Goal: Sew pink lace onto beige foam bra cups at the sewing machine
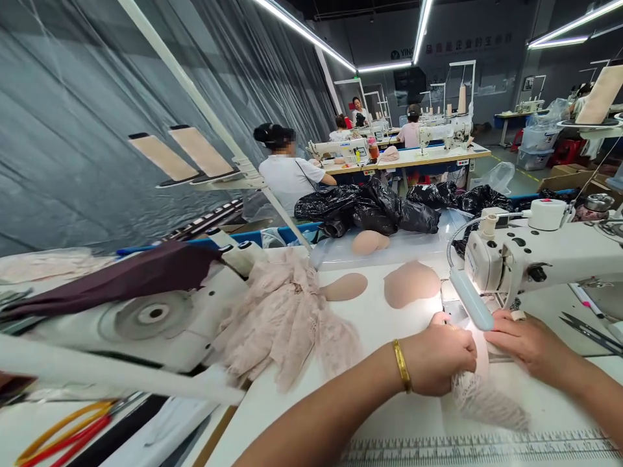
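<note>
My left hand point(433, 358), with a gold bangle at its wrist, is closed on a pale pink fabric piece point(481, 360) in front of the sewing machine point(530, 253). Pale lace point(489, 402) hangs below that hand onto the table. My right hand point(533, 340) lies with its fingers stretched out, touching the right side of the piece near the needle area. A light-coloured lamp head point(471, 299) hides part of the spot between the hands. Beige cup-shaped pieces point(411, 284) lie beyond my left hand.
A heap of pink lace point(292, 311) lies to the left. Scissors point(591, 332) rest at the right, and a ruler strip point(477, 449) runs along the front edge. Thread cones point(195, 150) stand on a slanted rack. Black plastic bags point(370, 204) lie behind; co-workers sit farther off.
</note>
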`<state>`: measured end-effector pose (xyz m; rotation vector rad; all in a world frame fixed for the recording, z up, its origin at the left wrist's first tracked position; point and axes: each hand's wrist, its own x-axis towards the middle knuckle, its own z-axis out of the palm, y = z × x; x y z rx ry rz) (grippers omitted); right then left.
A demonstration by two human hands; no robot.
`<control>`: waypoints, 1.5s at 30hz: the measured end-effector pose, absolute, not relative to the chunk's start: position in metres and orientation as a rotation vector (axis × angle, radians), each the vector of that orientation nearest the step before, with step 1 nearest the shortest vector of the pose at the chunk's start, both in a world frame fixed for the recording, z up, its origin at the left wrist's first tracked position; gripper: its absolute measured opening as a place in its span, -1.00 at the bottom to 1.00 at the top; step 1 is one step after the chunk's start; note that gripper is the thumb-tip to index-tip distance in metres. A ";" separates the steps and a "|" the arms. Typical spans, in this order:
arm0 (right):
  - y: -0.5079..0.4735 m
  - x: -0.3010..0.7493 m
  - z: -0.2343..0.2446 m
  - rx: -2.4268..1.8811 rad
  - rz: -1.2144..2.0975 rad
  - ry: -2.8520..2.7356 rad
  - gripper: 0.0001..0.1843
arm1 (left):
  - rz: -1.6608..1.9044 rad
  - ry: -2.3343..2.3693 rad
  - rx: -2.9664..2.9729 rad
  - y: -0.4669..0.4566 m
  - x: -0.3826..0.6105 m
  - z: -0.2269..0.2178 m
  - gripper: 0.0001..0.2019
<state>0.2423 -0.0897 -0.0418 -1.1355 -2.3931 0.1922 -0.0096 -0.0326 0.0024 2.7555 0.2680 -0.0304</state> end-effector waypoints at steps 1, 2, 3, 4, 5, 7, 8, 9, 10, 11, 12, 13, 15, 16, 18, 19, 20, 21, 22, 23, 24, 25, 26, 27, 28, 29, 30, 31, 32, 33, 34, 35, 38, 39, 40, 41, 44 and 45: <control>-0.091 0.244 -0.043 -1.152 0.208 -2.395 -0.55 | -0.022 0.272 2.762 -0.033 -0.011 0.003 -0.75; -0.091 0.246 -0.043 -1.175 0.215 -2.406 -0.53 | -0.012 0.277 2.770 -0.034 -0.012 0.004 -0.74; -0.091 0.247 -0.044 -1.201 0.208 -2.417 -0.52 | -0.002 0.279 2.778 -0.035 -0.013 0.005 -0.73; -0.090 0.248 -0.044 -1.229 0.188 -2.425 -0.51 | 0.007 0.278 2.783 -0.035 -0.014 0.005 -0.72; -0.089 0.248 -0.045 -1.254 0.162 -2.426 -0.51 | 0.013 0.275 2.785 -0.035 -0.014 0.004 -0.72; -0.088 0.247 -0.047 -1.285 0.128 -2.408 -0.51 | 0.016 0.271 2.780 -0.033 -0.015 0.003 -0.71; -0.087 0.247 -0.048 -1.295 0.131 -2.397 -0.51 | 0.019 0.275 2.776 -0.032 -0.015 0.003 -0.71; -0.087 0.246 -0.049 -1.304 0.148 -2.384 -0.51 | 0.026 0.283 2.773 -0.031 -0.015 0.002 -0.71; -0.087 0.245 -0.049 -1.316 0.171 -2.369 -0.52 | 0.034 0.293 2.772 -0.031 -0.015 0.002 -0.72; -0.087 0.244 -0.048 -1.327 0.188 -2.352 -0.52 | 0.042 0.305 2.772 -0.030 -0.015 0.002 -0.73; -0.087 0.243 -0.047 -1.336 0.196 -2.333 -0.54 | 0.049 0.316 2.775 -0.030 -0.015 0.001 -0.74; -0.086 0.241 -0.045 -1.342 0.197 -2.315 -0.57 | 0.050 0.325 2.779 -0.029 -0.015 0.001 -0.74; -0.086 0.239 -0.041 -1.339 0.194 -2.292 -0.61 | 0.041 0.333 2.787 -0.029 -0.015 0.001 -0.74; -0.086 0.238 -0.040 -1.335 0.195 -2.289 -0.63 | 0.038 0.336 2.791 -0.029 -0.015 0.001 -0.74; -0.086 0.237 -0.038 -1.327 0.201 -2.288 -0.63 | 0.047 0.342 2.794 -0.029 -0.015 0.001 -0.73; -0.086 0.237 -0.038 -1.325 0.199 -2.287 -0.62 | 0.056 0.345 2.794 -0.030 -0.015 0.001 -0.73; -0.085 0.238 -0.039 -1.326 0.197 -2.289 -0.61 | 0.065 0.348 2.793 -0.030 -0.015 0.000 -0.73; -0.085 0.238 -0.040 -1.327 0.193 -2.294 -0.60 | 0.072 0.348 2.792 -0.030 -0.015 0.000 -0.74; -0.086 0.239 -0.042 -1.328 0.190 -2.300 -0.60 | 0.076 0.348 2.791 -0.030 -0.015 0.000 -0.75; -0.086 0.240 -0.043 -1.330 0.187 -2.307 -0.59 | 0.079 0.349 2.790 -0.030 -0.015 0.001 -0.75; -0.086 0.241 -0.044 -1.333 0.184 -2.312 -0.59 | 0.076 0.352 2.791 -0.030 -0.015 0.001 -0.75; -0.086 0.241 -0.045 -1.336 0.182 -2.313 -0.59 | 0.069 0.355 2.791 -0.031 -0.015 0.001 -0.75; -0.087 0.242 -0.046 -1.341 0.179 -2.305 -0.59 | 0.060 0.361 2.790 -0.031 -0.014 0.002 -0.76; -0.087 0.242 -0.047 -1.349 0.179 -2.294 -0.58 | 0.052 0.366 2.790 -0.032 -0.014 0.002 -0.77; -0.087 0.243 -0.048 -1.353 0.180 -2.284 -0.57 | 0.047 0.369 2.791 -0.032 -0.014 0.002 -0.78; -0.087 0.244 -0.049 -1.354 0.179 -2.279 -0.57 | 0.044 0.371 2.794 -0.033 -0.014 0.002 -0.79; -0.086 0.245 -0.050 -1.351 0.177 -2.281 -0.56 | 0.042 0.370 2.799 -0.034 -0.013 0.002 -0.80; -0.086 0.246 -0.051 -1.349 0.170 -2.290 -0.55 | 0.042 0.370 2.805 -0.034 -0.013 0.001 -0.79; -0.086 0.247 -0.053 -1.347 0.160 -2.307 -0.54 | 0.041 0.372 2.810 -0.034 -0.013 0.001 -0.78; -0.085 0.248 -0.055 -1.347 0.140 -2.324 -0.53 | 0.039 0.375 2.814 -0.034 -0.013 0.000 -0.77; -0.085 0.249 -0.057 -1.352 0.110 -2.337 -0.52 | 0.038 0.379 2.817 -0.033 -0.013 0.000 -0.77; -0.085 0.250 -0.059 -1.357 0.079 -2.346 -0.51 | 0.038 0.383 2.819 -0.033 -0.013 0.001 -0.76; -0.085 0.251 -0.061 -1.352 0.016 -2.353 -0.51 | 0.016 0.401 2.831 -0.030 -0.012 0.004 -0.72; -0.085 0.251 -0.060 -1.349 0.018 -2.361 -0.52 | -0.004 0.409 2.836 -0.029 -0.012 0.006 -0.72; -0.086 0.251 -0.058 -1.346 0.025 -2.377 -0.53 | -0.026 0.420 2.840 -0.028 -0.012 0.007 -0.71; -0.086 0.251 -0.056 -1.342 0.028 -2.396 -0.53 | -0.045 0.431 2.841 -0.027 -0.012 0.008 -0.72; -0.087 0.250 -0.052 -1.324 0.025 -2.455 -0.55 | -0.048 0.460 2.835 -0.024 -0.011 0.008 -0.71; -0.088 0.250 -0.051 -1.311 0.029 -2.463 -0.56 | -0.032 0.466 2.836 -0.023 -0.011 0.007 -0.71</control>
